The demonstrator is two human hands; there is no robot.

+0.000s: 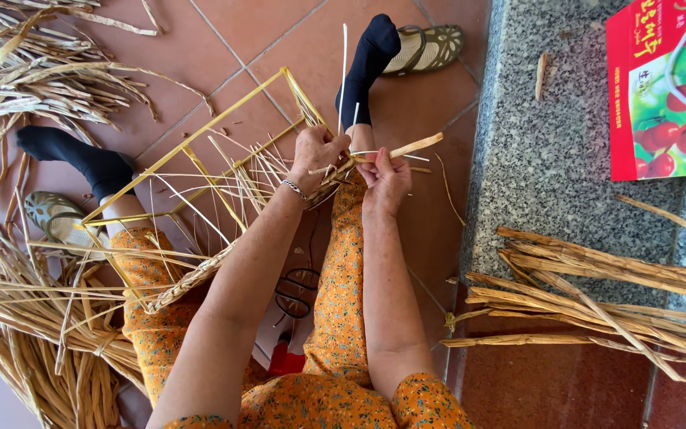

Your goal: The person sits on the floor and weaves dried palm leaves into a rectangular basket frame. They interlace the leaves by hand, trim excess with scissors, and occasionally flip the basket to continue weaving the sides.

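Both hands (351,163) on straw strand (406,148) (beside yellow frame (200,135))

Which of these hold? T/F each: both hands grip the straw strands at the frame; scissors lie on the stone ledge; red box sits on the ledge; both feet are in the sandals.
1. Left hand and right hand both grip straw strands at the yellow frame: true.
2. Scissors lie on the stone ledge: false, they lie on the floor between the legs.
3. Red box sits on the ledge: true.
4. Both feet are in sandals: false, the socked feet are out of the sandals.
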